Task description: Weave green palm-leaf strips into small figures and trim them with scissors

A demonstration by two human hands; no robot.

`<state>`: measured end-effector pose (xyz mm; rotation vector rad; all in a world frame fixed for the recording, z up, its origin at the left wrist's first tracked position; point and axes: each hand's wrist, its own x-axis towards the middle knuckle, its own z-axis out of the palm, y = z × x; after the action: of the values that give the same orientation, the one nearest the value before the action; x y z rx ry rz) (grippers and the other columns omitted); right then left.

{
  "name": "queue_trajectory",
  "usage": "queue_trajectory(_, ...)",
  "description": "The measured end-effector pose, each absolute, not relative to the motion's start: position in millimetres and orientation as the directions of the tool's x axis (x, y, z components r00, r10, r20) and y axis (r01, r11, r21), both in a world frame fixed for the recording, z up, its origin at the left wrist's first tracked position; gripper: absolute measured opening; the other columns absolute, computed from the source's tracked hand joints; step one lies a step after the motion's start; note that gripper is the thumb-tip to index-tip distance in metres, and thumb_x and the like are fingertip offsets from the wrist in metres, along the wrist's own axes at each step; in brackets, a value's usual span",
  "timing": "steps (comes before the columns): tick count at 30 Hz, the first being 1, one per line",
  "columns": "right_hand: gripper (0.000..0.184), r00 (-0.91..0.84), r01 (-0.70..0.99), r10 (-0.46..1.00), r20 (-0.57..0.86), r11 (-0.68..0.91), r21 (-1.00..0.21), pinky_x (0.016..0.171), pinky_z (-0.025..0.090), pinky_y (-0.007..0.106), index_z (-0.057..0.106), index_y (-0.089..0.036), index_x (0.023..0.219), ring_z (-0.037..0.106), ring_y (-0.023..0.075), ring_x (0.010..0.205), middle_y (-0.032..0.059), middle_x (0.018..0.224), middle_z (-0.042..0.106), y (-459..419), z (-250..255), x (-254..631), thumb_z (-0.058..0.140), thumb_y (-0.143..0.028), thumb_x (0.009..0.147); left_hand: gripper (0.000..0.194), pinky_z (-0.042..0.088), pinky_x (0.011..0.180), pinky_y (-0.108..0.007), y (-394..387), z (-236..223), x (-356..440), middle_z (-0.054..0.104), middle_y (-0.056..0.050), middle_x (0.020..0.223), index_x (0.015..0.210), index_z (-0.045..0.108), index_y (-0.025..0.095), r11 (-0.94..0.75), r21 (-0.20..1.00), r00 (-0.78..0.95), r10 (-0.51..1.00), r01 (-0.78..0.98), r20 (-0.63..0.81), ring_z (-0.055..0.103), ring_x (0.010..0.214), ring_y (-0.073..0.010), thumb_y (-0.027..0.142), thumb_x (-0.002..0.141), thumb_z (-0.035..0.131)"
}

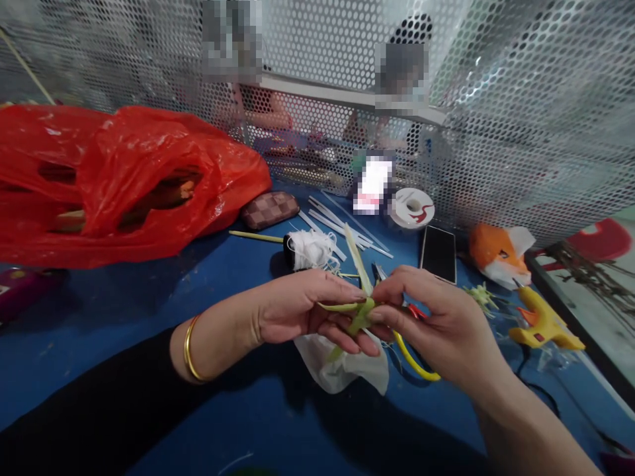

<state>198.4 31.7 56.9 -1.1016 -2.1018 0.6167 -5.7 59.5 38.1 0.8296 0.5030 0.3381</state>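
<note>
Both hands meet over the middle of the blue table, working on pale green leaf strips [361, 316] that cross and fold over one another. My left hand [317, 307] is closed around the strips from the left, its fingers curled beneath them. On the other side, my right hand [431, 314] pinches the folded part between thumb and index finger. One strip points up and away, another lies towards my left palm. Below the hands is a crumpled whitish sheet [342, 370]. Yellow-handled pliers or scissors [417, 363] lie partly hidden under my right hand.
A red plastic bag [208, 165] lies at the left, near a checkered pouch [270, 209]. White string [312, 250], glue sticks [332, 221], a ribbon spool [411, 207] and a dark phone [438, 254] sit ahead. A yellow glue gun [543, 320] lies right. Perforated metal mesh [317, 39] stands behind; people are beyond it.
</note>
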Motion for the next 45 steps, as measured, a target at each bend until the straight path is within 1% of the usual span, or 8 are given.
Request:
queue_trajectory(4,0.014,-0.300,0.595,0.879,0.372,0.477,-0.647,0.062,0.043,0.031,0.061,-0.025,0.079,0.057,0.0181,0.068,0.0006,0.071,0.061,31.0,54.0,198.6,0.072,-0.033,0.080,0.029,0.055,0.069,-0.021,59.9,33.7,-6.5,0.073,-0.014,0.099,0.096,0.072,0.009,0.672,0.731,0.843,0.455,-0.115,-0.287,0.072,0.078,-0.0169,0.032,0.089,0.054)
queue_trajectory(11,0.011,-0.410,0.326,0.854,0.322,0.466,-0.822,0.072,0.047,0.034,0.065,-0.023,0.080,0.059,0.0198,0.078,0.0047,0.081,0.063,38.4,61.3,206.1,0.060,-0.026,0.089,0.028,0.055,0.066,-0.019,62.5,38.2,-7.1,0.075,-0.012,0.096,0.100,0.072,0.007,0.744,0.635,0.843,0.465,-0.207,-0.270,0.073,0.077,-0.0165,0.027,0.086,0.057)
queue_trajectory(21,0.009,-0.245,0.310,0.940,0.239,0.309,-0.899,0.067,0.048,0.029,0.065,-0.022,0.083,0.060,0.0165,0.073,0.0012,0.079,0.063,43.9,48.1,208.8,0.071,-0.028,0.081,0.031,0.054,0.065,-0.019,61.5,34.6,-7.4,0.075,-0.013,0.096,0.100,0.072,0.005,0.769,0.602,0.849,0.452,-0.215,-0.274,0.072,0.080,-0.0167,0.028,0.089,0.053)
queue_trajectory(30,0.013,-0.210,0.458,0.916,0.343,0.402,-0.793,0.066,0.048,0.030,0.061,-0.022,0.073,0.061,0.0180,0.071,0.0007,0.072,0.064,29.0,46.5,188.5,0.071,-0.027,0.079,0.021,0.051,0.063,-0.018,50.2,29.7,2.5,0.073,-0.006,0.080,0.089,0.071,0.013,0.683,0.696,0.746,0.578,-0.220,-0.331,0.069,0.072,-0.0131,0.032,0.084,0.066)
queue_trajectory(32,0.008,-0.187,0.513,0.905,0.383,0.422,-0.748,0.068,0.048,0.032,0.065,-0.024,0.084,0.062,0.0187,0.072,0.0000,0.073,0.065,27.0,44.5,185.5,0.071,-0.027,0.079,0.019,0.050,0.062,-0.017,47.8,30.4,4.9,0.072,-0.005,0.079,0.090,0.071,0.014,0.681,0.698,0.708,0.605,-0.223,-0.364,0.069,0.072,-0.0130,0.031,0.084,0.066)
queue_trajectory(36,0.024,-0.274,0.534,0.836,0.475,0.543,-0.648,0.075,0.047,0.034,0.065,-0.027,0.108,0.063,0.0189,0.076,-0.0006,0.076,0.065,26.5,43.4,184.3,0.067,-0.025,0.083,0.017,0.051,0.059,-0.019,45.6,33.4,7.7,0.071,-0.004,0.075,0.093,0.070,0.014,0.688,0.680,0.655,0.639,-0.253,-0.403,0.069,0.067,-0.0135,0.026,0.081,0.068)
queue_trajectory(41,0.006,-0.338,0.532,0.782,0.524,0.618,-0.578,0.074,0.046,0.035,0.069,-0.025,0.090,0.061,0.0188,0.073,0.0010,0.073,0.065,27.8,45.0,182.2,0.064,-0.024,0.086,0.009,0.052,0.061,-0.020,44.6,36.0,9.2,0.070,-0.005,0.070,0.081,0.070,0.010,0.670,0.688,0.630,0.669,-0.280,-0.394,0.069,0.063,-0.0125,0.019,0.079,0.067)
queue_trajectory(45,0.006,-0.217,0.540,0.841,0.495,0.526,-0.657,0.073,0.046,0.035,0.068,-0.024,0.082,0.061,0.0191,0.071,0.0010,0.071,0.066,28.0,42.4,179.8,0.064,-0.025,0.085,0.014,0.055,0.066,-0.024,45.0,37.7,11.9,0.071,-0.008,0.076,0.084,0.071,0.008,0.627,0.726,0.613,0.701,-0.283,-0.366,0.071,0.069,-0.0157,0.015,0.080,0.059)
